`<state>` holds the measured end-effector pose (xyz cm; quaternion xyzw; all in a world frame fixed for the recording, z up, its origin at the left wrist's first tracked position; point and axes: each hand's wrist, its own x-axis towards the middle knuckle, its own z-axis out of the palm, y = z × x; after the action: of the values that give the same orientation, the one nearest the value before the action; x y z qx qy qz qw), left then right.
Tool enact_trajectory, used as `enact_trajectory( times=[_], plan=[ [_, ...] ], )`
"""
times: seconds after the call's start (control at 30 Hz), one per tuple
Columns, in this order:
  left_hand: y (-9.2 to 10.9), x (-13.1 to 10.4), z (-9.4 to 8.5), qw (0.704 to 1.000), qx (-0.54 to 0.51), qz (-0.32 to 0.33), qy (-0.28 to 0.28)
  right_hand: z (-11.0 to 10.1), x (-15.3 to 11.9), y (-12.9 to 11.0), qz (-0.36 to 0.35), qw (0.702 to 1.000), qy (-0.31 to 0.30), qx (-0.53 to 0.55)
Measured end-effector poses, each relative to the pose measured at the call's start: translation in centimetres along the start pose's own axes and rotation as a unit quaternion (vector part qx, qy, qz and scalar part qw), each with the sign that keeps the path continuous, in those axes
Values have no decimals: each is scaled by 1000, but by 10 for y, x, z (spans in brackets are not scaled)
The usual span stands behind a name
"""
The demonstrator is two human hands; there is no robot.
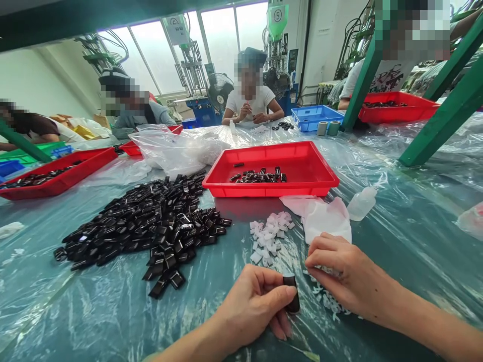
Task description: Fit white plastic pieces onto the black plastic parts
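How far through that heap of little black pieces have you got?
Barely started, by the look of it. Done: a small cluster of black pieces lies in the red tray. In hand: the left hand pinches one black piece while the right hand rests over white scraps. Left: the big black pile beside the white pads.

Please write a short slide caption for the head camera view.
Left hand holds a small black part; right hand rests beside white pieces.

Factory assembly floor: moulding machines stand behind a long plastic-covered table, where seated workers sort heaps of small black parts into red trays.
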<state>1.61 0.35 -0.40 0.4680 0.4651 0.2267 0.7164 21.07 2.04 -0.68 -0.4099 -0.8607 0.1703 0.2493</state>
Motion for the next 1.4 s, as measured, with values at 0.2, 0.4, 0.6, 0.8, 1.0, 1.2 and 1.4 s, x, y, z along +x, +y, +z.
enact_trajectory(
  times=[0.2, 0.4, 0.6, 0.8, 1.0, 1.2, 1.4],
  plan=[
    [1, -1, -3, 998, -47, 2, -34, 11, -3, 0, 3, 997, -25, -74],
    [0, -1, -6, 997, -63, 5, -48, 16, -2, -7, 1, 995, -13, -100],
    [-1, -1, -8, 996, -67, 1, -53, 13, -2, -8, -4, 996, 27, -81],
    [-2, -1, -7, 997, -46, -2, -68, 5, -4, -11, 36, 997, 9, 65],
    [-3, -2, -3, 997, 11, -3, -71, 3, 1, -12, 166, 944, -7, 286],
    [-5, -4, -1, 997, 48, -3, -67, 4, 0, -13, 162, 911, -36, 379],
    [-6, -6, -1, 996, 69, -4, -64, 0, 0, -18, 165, 927, -57, 331]
  ],
)
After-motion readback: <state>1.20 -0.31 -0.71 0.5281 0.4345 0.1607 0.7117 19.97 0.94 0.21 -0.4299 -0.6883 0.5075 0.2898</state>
